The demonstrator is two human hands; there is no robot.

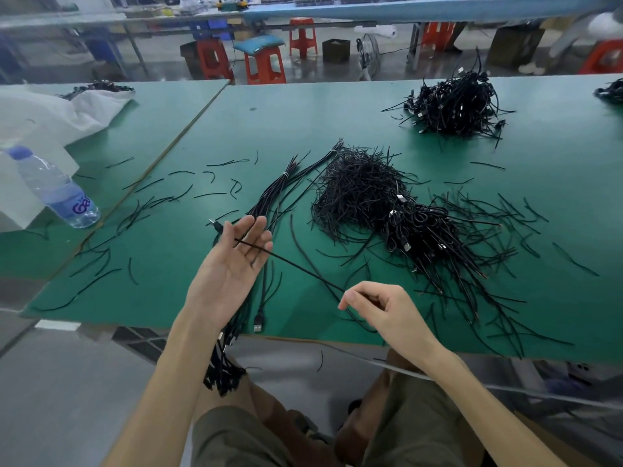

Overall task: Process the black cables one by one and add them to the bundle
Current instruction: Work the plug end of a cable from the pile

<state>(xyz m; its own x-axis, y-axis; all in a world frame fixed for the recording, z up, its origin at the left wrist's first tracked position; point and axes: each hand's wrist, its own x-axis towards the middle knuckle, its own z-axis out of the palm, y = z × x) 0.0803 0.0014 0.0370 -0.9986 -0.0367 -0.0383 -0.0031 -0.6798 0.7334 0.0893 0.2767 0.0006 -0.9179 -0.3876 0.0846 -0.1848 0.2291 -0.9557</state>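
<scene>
The right hand [381, 311] pinches the single cable [296, 266], whose long axis runs diagonally to the spread, palm-up left hand [229, 267], with the bundle [269, 203] directly beneath it.

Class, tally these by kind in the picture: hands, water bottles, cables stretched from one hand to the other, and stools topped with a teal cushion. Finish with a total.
hands: 2 (left hand, right hand)
water bottle: 1
stretched cable: 1
cushioned stool: 1
total: 5
</scene>
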